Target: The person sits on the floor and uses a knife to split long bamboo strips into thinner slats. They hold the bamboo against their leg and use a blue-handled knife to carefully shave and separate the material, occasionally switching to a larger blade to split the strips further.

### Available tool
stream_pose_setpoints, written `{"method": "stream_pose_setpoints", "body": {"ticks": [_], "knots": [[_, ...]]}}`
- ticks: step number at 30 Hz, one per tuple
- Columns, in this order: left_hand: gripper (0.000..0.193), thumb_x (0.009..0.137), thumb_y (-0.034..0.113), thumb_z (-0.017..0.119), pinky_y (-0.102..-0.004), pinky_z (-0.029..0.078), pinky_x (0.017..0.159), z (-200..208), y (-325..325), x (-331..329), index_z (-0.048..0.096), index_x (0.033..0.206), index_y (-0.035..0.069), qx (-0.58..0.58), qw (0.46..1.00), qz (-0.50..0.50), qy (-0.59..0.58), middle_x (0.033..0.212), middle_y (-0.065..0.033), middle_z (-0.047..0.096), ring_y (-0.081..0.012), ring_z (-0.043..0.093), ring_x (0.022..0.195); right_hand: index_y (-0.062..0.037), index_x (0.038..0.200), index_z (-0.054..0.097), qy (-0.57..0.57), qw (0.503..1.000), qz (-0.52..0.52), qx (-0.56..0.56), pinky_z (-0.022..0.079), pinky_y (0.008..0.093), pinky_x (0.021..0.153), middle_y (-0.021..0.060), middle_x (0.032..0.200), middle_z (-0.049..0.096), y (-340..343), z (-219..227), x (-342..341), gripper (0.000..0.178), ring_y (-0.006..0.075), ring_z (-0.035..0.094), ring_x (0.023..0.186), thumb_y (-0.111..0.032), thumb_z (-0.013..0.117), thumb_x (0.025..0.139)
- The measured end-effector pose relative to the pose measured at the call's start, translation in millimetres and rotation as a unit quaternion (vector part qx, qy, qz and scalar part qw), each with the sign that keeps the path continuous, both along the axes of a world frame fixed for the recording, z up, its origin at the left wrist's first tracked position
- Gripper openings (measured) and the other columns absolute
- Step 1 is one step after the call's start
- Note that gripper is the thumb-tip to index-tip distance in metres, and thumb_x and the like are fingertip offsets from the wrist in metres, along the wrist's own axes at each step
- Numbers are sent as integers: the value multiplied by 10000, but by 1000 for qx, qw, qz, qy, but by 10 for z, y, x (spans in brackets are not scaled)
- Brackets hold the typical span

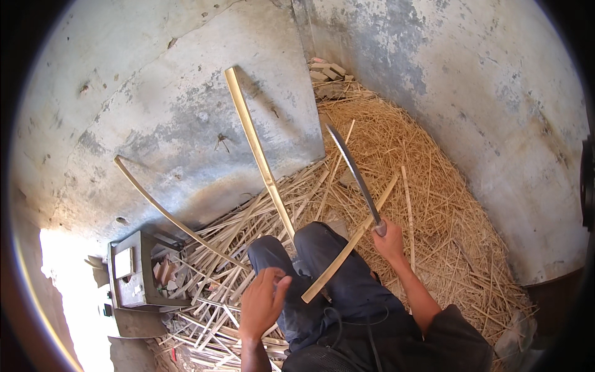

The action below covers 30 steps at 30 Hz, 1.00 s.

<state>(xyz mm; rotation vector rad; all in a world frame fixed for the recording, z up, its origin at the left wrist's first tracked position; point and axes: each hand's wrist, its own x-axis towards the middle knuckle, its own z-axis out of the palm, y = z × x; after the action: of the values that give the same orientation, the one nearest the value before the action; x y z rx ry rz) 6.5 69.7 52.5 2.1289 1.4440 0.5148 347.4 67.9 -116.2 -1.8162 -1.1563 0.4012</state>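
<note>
My right hand [390, 240] grips the handle of a long, slightly curved knife [354, 167], its blade pointing up and away over the straw. My left hand [261, 301] hovers by my left knee with the thumb apart from the fingers; nothing shows in it. Across my right thigh lies a split bamboo strip [338, 261], whose far end passes behind the knife near its handle. A longer, wider bamboo slat [255, 139] rises from between my knees toward the wall. To the left, a thin bent strip [162, 209] slants up to the same wall.
Loose bamboo strips [214, 310] cover the floor on the left. A heap of straw-like shavings [396, 149] fills the corner. At left stands a dark box-like cabinet [144, 294] with rubble inside. Bricks [328, 72] lie at the far corner, between worn plaster walls [180, 80].
</note>
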Motion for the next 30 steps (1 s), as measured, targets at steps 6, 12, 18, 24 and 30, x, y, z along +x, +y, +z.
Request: {"method": "stream_pose_setpoints", "body": {"ticks": [6,12,18,24,30], "knots": [[659,901,560,769,-456,568,765,-344,356,797,609,1125,-39,65,985,-151,59,1075,-187,668,-367,711,894,32,883,632,67,995,-60,-38,474,418,606,159,648,608,-291,-267,111,279,281,645,611,-220,745,924],[763,820,597,819,-476,631,720,-1192,324,1166,546,1076,-67,-58,948,-195,246,1009,-236,656,-431,734,900,-16,950,685,3,990,-8,-141,507,447,583,179,636,636,-618,-363,322,261,362,667,595,-252,776,887],[424,958,328,716,-555,612,712,-1527,-51,1076,521,1005,-45,-112,959,-166,198,834,-292,705,-477,729,781,-79,958,720,-60,988,86,-111,537,463,626,198,717,679,-828,-786,235,219,406,693,678,-242,777,824],[307,982,200,672,-583,571,714,-1441,-129,949,492,1044,-40,-111,971,-179,110,792,-289,697,-490,710,779,-78,941,714,-47,975,152,-156,544,489,642,223,740,676,-722,-811,269,219,436,695,732,-236,749,795],[255,995,134,649,-610,505,695,-1305,-81,808,469,1082,-23,-172,969,-180,-11,787,-326,653,-538,655,786,-47,940,700,-59,971,174,-152,534,485,655,219,739,683,-517,-623,250,204,433,693,724,-202,686,810]]}}
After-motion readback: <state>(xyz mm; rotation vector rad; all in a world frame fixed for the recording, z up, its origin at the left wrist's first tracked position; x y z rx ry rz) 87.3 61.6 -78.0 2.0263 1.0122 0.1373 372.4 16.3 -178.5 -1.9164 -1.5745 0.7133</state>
